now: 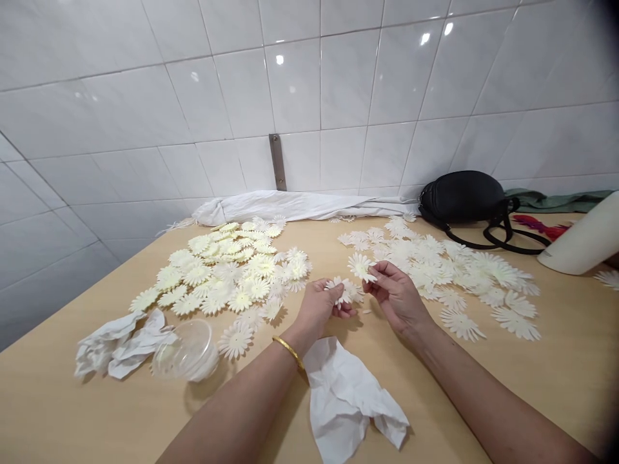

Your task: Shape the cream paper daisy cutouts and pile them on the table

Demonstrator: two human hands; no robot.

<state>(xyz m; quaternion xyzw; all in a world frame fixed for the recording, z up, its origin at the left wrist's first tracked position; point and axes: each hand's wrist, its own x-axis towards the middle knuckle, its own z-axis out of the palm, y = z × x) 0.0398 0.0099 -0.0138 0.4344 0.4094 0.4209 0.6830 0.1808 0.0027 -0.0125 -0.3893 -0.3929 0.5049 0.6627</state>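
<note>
Paper daisy (341, 290) pinched in our left hand (316, 308); second daisy (360, 266) gripped by our right hand (396, 298); both cream, fringed, mid-frame.

The left hand (316, 308) pinches a cream paper daisy (341, 290); the right hand (397, 298) pinches a second daisy (360, 267) just beside it. A left pile (227, 270) and a right pile (435, 270) of daisies lie on the wooden table (570, 374). A crumpled tissue (345, 393) lies below the hands. A clear plastic cup (186, 351) stands near the left pile.
</note>
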